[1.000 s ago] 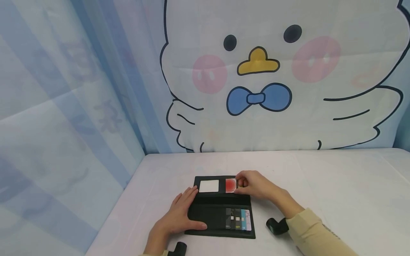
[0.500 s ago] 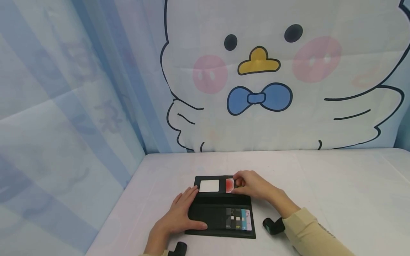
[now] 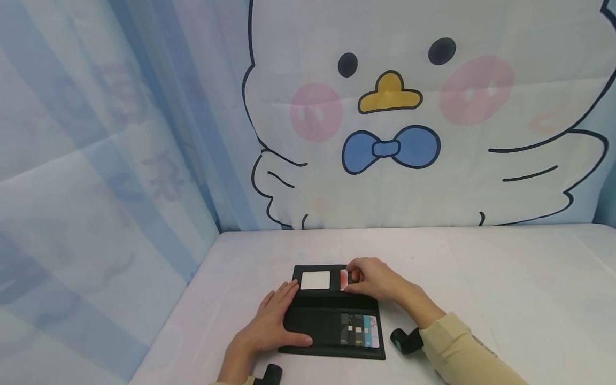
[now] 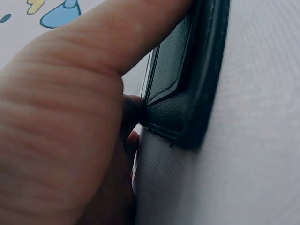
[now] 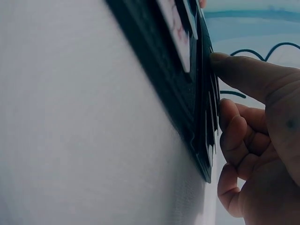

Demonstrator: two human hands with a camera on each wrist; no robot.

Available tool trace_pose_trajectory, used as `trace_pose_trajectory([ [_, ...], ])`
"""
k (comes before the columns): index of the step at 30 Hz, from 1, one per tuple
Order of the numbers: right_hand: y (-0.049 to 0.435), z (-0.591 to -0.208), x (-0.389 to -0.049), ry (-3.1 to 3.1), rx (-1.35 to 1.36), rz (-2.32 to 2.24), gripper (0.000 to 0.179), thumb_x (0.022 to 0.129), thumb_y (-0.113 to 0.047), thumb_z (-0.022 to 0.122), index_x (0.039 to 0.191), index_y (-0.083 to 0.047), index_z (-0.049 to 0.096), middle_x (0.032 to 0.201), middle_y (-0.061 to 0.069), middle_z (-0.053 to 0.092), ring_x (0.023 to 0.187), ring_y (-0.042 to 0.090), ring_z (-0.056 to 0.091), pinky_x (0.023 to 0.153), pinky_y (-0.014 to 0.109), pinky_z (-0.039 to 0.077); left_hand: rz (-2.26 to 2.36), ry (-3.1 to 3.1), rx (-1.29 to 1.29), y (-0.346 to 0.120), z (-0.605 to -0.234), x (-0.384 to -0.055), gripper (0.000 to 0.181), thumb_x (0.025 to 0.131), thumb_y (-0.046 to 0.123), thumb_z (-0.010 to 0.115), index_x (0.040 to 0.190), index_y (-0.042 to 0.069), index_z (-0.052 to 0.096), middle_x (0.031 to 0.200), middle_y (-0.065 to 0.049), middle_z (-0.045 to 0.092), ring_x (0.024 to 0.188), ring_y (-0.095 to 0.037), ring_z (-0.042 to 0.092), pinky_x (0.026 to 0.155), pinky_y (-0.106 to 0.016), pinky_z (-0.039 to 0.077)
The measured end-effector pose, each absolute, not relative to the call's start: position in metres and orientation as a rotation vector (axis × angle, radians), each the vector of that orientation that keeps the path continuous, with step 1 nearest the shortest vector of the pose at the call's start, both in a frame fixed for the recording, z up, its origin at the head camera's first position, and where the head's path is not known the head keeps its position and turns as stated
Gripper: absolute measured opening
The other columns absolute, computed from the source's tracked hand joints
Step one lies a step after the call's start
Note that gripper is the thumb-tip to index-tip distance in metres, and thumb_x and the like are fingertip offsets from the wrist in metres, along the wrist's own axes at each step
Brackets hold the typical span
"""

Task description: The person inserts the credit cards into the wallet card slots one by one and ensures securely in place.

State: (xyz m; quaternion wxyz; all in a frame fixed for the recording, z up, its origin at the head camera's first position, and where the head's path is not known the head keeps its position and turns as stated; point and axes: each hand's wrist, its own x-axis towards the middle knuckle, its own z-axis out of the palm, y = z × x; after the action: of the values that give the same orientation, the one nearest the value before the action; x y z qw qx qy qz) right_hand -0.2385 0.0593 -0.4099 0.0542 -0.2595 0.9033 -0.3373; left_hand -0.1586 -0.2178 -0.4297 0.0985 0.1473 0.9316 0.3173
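A black wallet (image 3: 312,324) lies unfolded on the white-covered table. My left hand (image 3: 270,324) rests along its left side, fingertips at the upper half and thumb on the lower half. At the wallet's upper right, my right hand (image 3: 374,278) pinches a red-and-white card (image 3: 343,279) between thumb and index finger, its other fingers curled. Part of the card is hidden by the fingers. Several overlapping cards (image 3: 359,330) sit in the lower half's slots. In the right wrist view, the thumb (image 5: 234,70) presses close against the wallet's (image 5: 157,77) layered right side.
A white window panel (image 3: 315,280) shows in the wallet's upper left. Black wrist cameras stick out near the right cuff (image 3: 406,340) and the left wrist. Behind the table (image 3: 481,278) hangs a cartoon-printed curtain (image 3: 385,198).
My right hand has slid a little to the left along the wallet's upper half, and less of the red card shows. The left hand keeps its place on the wallet.
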Motion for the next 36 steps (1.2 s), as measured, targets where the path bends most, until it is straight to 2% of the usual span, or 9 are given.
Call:
trace_pose_trajectory([
  [22, 0.057, -0.408, -0.234, 2.812, -0.706, -0.915, 0.043, 0.084, -0.021, 0.084, 0.117, 0.0, 0.065, 0.085, -0.001, 0.056, 0.079, 0.016, 0.052, 0.071, 0.036, 0.046, 0.938, 2.766, 0.45, -0.216, -0.431, -0.159, 0.116, 0.07, 0.057, 0.086, 0.158, 0.005, 0.031, 0.165, -0.009, 0.024, 0.153, -0.03, 0.014, 0.122, -0.054, 0.005],
  [36, 0.077, -0.4, -0.229, 2.819, -0.769, -0.989, 0.048, 0.084, -0.024, 0.084, 0.119, 0.002, 0.064, 0.087, 0.0, 0.057, 0.077, 0.015, 0.052, 0.067, 0.03, 0.05, 0.96, 2.759, 0.447, -0.218, -0.429, -0.158, 0.116, 0.07, 0.056, 0.087, 0.158, 0.003, 0.031, 0.165, -0.01, 0.024, 0.153, -0.031, 0.014, 0.122, -0.054, 0.005],
])
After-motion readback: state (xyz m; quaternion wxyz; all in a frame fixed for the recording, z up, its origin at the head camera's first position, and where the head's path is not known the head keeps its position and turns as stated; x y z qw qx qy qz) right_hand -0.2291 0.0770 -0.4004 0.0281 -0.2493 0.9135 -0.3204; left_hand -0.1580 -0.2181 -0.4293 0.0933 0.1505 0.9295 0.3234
